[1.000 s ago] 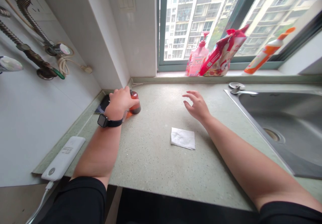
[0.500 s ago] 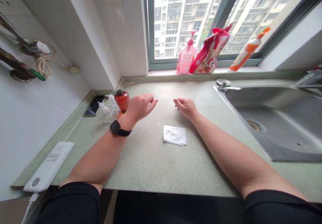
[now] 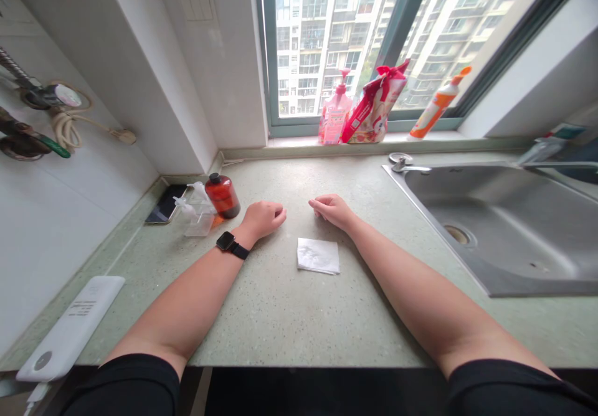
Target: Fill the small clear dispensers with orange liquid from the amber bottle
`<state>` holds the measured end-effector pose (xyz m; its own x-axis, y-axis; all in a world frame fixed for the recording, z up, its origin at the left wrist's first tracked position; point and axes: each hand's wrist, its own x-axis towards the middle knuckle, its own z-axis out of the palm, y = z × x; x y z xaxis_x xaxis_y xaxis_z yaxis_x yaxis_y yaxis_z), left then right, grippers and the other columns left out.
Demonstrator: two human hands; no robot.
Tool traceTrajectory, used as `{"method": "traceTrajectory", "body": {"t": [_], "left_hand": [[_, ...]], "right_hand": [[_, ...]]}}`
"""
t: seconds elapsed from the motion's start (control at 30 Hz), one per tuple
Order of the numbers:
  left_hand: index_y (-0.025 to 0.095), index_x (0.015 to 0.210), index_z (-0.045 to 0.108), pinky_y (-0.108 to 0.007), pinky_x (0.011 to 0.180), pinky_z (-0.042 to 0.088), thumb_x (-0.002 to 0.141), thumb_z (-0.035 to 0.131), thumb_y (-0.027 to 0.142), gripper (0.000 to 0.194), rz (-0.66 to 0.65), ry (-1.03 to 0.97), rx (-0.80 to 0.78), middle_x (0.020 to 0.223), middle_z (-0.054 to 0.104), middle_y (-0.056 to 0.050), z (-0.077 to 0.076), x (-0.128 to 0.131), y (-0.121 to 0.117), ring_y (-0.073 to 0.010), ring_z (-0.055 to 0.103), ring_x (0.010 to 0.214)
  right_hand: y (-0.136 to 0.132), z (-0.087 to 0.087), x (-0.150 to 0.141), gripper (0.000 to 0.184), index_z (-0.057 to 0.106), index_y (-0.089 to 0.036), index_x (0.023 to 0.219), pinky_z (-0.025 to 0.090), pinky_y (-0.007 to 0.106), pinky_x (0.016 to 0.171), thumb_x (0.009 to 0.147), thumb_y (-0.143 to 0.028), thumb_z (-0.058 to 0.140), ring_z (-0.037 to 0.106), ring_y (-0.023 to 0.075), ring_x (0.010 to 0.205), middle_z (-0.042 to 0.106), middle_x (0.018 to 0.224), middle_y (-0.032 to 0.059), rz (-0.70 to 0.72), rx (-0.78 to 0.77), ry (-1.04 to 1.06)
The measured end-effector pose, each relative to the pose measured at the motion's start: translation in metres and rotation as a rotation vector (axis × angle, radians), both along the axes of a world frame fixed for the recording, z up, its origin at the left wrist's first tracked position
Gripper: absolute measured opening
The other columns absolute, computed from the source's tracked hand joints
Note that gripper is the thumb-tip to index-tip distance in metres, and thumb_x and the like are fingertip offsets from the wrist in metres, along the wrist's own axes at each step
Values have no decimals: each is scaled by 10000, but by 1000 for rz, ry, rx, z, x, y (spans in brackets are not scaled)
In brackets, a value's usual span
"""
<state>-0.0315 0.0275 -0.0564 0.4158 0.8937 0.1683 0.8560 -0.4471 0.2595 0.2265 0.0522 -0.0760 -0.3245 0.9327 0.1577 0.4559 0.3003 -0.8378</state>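
My left hand [image 3: 263,220], below a black smartwatch [image 3: 226,241], rests on the counter with its fingers curled in; nothing shows in it. Just left of it stands an amber bottle [image 3: 223,197] with a black cap and dark liquid low inside. Beside that bottle are two small clear bottles [image 3: 199,222] with whitish tops. My right hand [image 3: 332,212] lies on the counter with its fingers folded inward, and I see no object in its grip. Between the forearms, nearer to me, a folded white tissue [image 3: 318,256] lies flat, touched by neither hand.
A phone [image 3: 167,204] lies at the back left, and a white power bank [image 3: 72,329] with a cable at the front left edge. The steel sink [image 3: 509,229] is on the right. A pink pump bottle [image 3: 335,117], a red bag [image 3: 374,108] and an orange-white bottle [image 3: 436,108] line the windowsill.
My left hand has come down and toward me, off the amber bottle, which now shows fully, and its thumb has folded in. My right hand stays closed. The view has shifted slightly.
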Motion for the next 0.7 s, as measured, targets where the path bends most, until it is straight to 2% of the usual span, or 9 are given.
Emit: {"method": "traceTrajectory", "body": {"t": [0.2,0.5,0.7], "left_hand": [[210,759,704,-370,639,267,1048,468,369,405,-45,13,-32,797,750,-88,-2,3,1,-224,577,694],[205,765,720,-363,650,292,1062,480,417,437,-96,22,-61,786,735,-96,0,1,0,-227,578,689],[197,798,730,-353,670,323,1080,494,446,444,-110,19,-91,790,729,-96,0,1,-2,-224,594,699]], "right_hand": [[1,-3,1,622,558,-233,554,325,307,560,848,-780,594,415,129,504,456,457,-39,-35,-24,12],[-2,-6,-1,581,545,-237,573,339,308,562,848,-749,566,437,137,515,520,521,-12,-122,-11,37],[-7,-8,-2,538,530,-239,565,320,315,585,867,-681,573,410,136,537,472,508,-30,-159,22,17]]}}
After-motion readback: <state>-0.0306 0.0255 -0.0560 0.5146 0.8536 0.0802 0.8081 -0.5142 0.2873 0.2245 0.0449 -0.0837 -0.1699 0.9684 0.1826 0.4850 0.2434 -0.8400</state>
